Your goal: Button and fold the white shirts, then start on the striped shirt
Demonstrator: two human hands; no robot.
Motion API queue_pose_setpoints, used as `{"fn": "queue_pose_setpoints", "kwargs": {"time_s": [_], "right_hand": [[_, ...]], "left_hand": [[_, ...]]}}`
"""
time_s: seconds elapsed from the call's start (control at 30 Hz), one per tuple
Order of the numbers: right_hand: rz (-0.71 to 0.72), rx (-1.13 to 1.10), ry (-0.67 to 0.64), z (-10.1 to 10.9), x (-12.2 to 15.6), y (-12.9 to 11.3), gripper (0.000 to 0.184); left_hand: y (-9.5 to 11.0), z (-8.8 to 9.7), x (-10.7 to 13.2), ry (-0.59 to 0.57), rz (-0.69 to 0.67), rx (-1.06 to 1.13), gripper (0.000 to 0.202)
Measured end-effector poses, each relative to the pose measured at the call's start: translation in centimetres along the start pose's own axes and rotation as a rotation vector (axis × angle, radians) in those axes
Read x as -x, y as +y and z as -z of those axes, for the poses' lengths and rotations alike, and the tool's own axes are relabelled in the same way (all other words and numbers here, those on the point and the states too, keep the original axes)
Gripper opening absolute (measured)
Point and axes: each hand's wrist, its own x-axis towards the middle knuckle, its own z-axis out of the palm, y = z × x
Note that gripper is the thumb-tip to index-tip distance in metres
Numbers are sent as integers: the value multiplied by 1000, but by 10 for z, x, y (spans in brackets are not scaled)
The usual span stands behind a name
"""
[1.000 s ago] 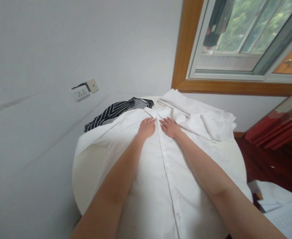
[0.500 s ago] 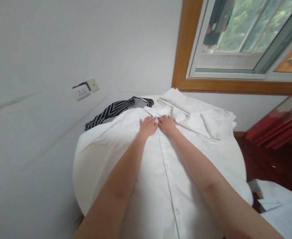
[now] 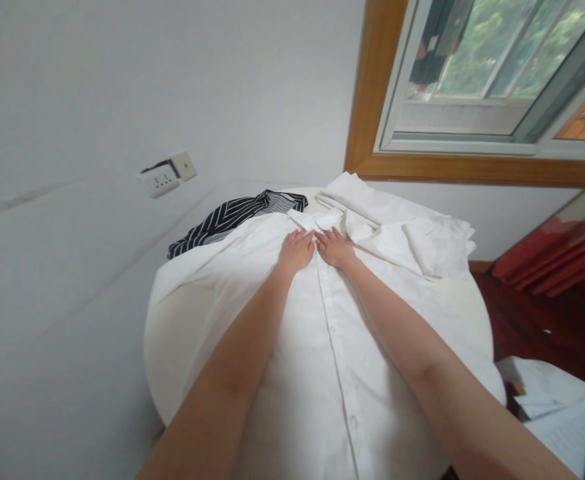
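Observation:
A white button-up shirt [image 3: 302,373] lies front side up, its button placket running from the collar down toward me. My left hand [image 3: 296,251] rests on the cloth just below the collar [image 3: 317,219], palm down with fingers spread. Mirroring it on the other side of the placket, my right hand [image 3: 334,248] also lies palm down, fingers apart. The thumbs and index fingers of both hands come close together over the placket. Whether a fingertip touches a button there is too small to tell.
Under the shirt is a round cream table [image 3: 180,333] against the wall. A black-and-white striped garment [image 3: 242,215] lies at the far left, folded white cloth [image 3: 397,223] at the far right. Papers [image 3: 567,407] sit low at right. A wall socket [image 3: 160,180] and wood-framed window [image 3: 452,167] are behind.
Both hands stay at the same spot below the collar, with only a slight shift of the fingers. The view has tilted a little; the shirt looks the same.

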Motion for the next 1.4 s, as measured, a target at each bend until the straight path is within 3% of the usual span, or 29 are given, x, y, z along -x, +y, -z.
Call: {"fn": "queue_pose_setpoints", "kwargs": {"time_s": [0.13, 0.37, 0.77, 1.1, 1.23, 1.4], "right_hand": [[-56, 34, 85, -4, 3, -3, 57], [-62, 60, 101, -5, 24, -7, 58], [-63, 58, 165, -2, 89, -22, 57], [-67, 25, 53, 10, 152, -41, 58], [-39, 0, -14, 21, 148, -36, 56], [-107, 29, -21, 27, 113, -11, 56]], "left_hand": [[2, 1, 2, -16, 27, -5, 51], [12, 8, 23, -17, 22, -26, 51], [38, 27, 84, -16, 5, -24, 50], [66, 56, 149, -57, 36, -26, 49], [65, 60, 154, -72, 40, -30, 50], [48, 53, 130, -82, 17, -32, 49]]}}
